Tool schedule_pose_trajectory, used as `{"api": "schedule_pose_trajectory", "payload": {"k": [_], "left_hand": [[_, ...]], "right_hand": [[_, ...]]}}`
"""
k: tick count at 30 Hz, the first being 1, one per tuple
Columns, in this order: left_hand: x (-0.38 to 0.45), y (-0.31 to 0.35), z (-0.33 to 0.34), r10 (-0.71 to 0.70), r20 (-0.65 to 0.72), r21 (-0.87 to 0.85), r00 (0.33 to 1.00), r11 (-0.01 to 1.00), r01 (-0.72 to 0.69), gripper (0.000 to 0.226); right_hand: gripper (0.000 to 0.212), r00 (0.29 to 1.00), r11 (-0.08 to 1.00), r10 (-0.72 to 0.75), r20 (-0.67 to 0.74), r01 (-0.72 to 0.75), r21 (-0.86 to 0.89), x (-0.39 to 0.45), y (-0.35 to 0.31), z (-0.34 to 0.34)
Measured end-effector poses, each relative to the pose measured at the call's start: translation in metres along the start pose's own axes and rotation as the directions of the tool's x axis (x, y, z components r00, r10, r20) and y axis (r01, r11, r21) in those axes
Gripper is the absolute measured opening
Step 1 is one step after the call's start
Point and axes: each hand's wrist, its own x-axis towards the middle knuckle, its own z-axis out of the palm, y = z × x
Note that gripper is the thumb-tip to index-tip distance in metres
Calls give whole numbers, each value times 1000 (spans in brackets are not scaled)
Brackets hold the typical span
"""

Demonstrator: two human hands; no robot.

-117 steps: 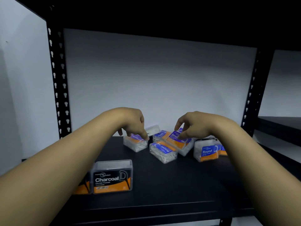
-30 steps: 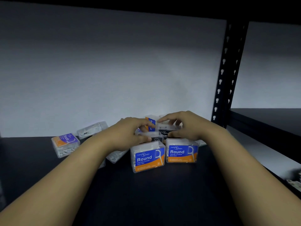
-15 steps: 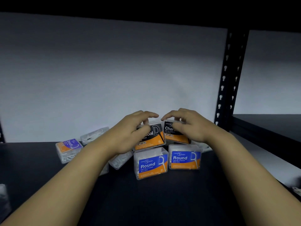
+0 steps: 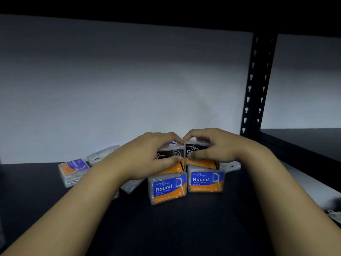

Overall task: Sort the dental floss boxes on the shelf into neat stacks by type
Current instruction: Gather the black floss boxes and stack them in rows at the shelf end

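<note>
Both forearms reach in from the near edge and meet at the middle of the black shelf [image 4: 166, 228]. The left hand [image 4: 147, 157] curls over a black-and-orange charcoal box [image 4: 174, 164], thumb along its front and fingers [image 4: 166, 137] hooked over its top. The right hand [image 4: 219, 148] grips a second charcoal box [image 4: 198, 156] the same way, thumb across the label. Each held box sits on top of a blue-and-orange Round box: the left Round box [image 4: 167, 189], slightly tilted, and the right Round box [image 4: 205, 181], standing side by side and nearly touching.

Left of them, a purple Smooth box [image 4: 73, 170] lies tilted, with clear boxes [image 4: 101, 154] behind it. Open dark shelf surface runs in front of the stacks. A perforated black upright [image 4: 255, 85] stands at the right rear, against the white back wall [image 4: 110, 80].
</note>
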Motion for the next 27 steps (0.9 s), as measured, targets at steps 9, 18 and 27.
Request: {"api": "schedule_pose_trajectory", "payload": {"k": [9, 18, 27], "left_hand": [[-4, 7, -2, -49, 4, 134, 999, 990, 48, 32], [-35, 25, -24, -50, -195, 161, 980, 984, 82, 47], [-96, 30, -91, -92, -185, 272, 978, 952, 141, 51]], "right_hand": [[47, 999, 1000, 30, 15, -30, -7, -3, -3, -1], [43, 991, 998, -52, -125, 46, -51, -13, -19, 4], [43, 958, 977, -211, -194, 202, -62, -22, -72, 10]]}}
